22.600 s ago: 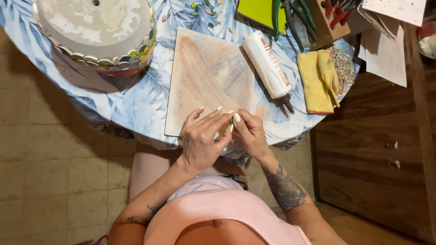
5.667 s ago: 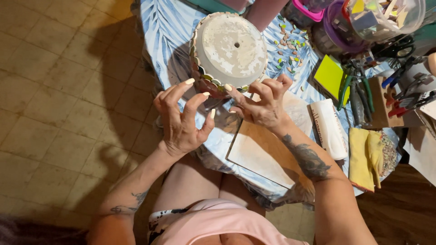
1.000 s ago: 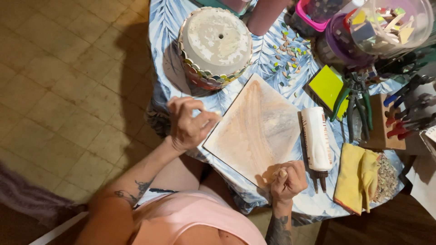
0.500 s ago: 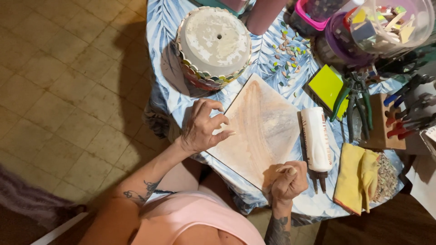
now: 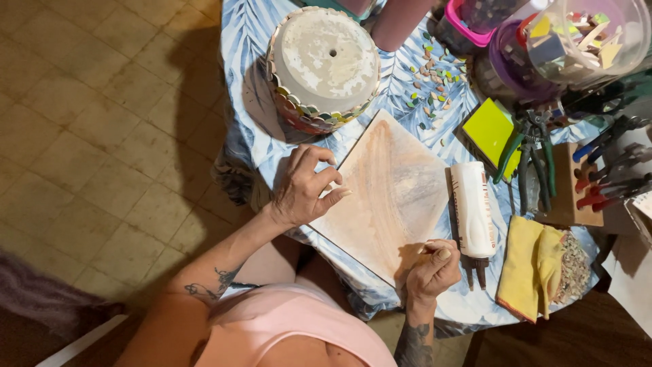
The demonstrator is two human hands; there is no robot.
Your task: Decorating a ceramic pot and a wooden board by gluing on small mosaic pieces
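Head view: the board (image 5: 390, 197) lies flat on the table (image 5: 255, 81), just below the upturned pot (image 5: 324, 64). Her left hand (image 5: 305, 190) rests curled on the board's left edge; her right hand (image 5: 433, 270), loosely fisted, pinches something too small to tell at its lower corner, beside the glue bottle (image 5: 473, 209).

The left hand (image 5: 303, 188) rests on the wooden board's (image 5: 390, 194) nine o'clock edge, while the right hand (image 5: 431, 270) curls closed at its five o'clock corner.

Pale blue leaf-print cloth (image 5: 414, 88) across the surface, and a beige tile (image 5: 387, 197) streaked rusty orange. Whitish upturned pot (image 5: 324, 58) ringed with multicoloured mosaic chips; yellow rag (image 5: 526, 268), lime-green pad (image 5: 489, 129), white tube (image 5: 473, 207).
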